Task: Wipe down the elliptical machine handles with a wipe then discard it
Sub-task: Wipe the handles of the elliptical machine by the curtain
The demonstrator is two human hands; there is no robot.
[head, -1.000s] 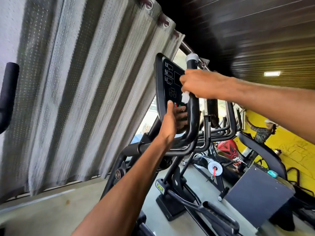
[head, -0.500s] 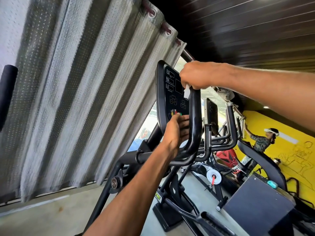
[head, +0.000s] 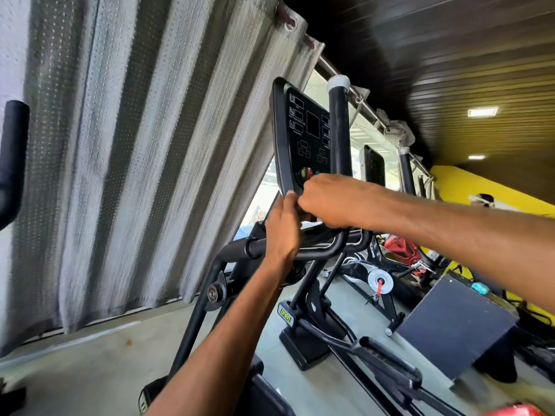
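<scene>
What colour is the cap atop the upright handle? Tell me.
The cap is white, topping the black upright handle; head view shows it best.

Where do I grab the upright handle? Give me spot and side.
Grip the straight shaft of the upright handle below its white cap, coming from the right: the console crowds its left, and the round tube suits a full wrap.

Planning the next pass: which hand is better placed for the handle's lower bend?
Right, probably: the right hand wraps the upright handle just above that bend; the left hand sits beside it, under the console.
</scene>
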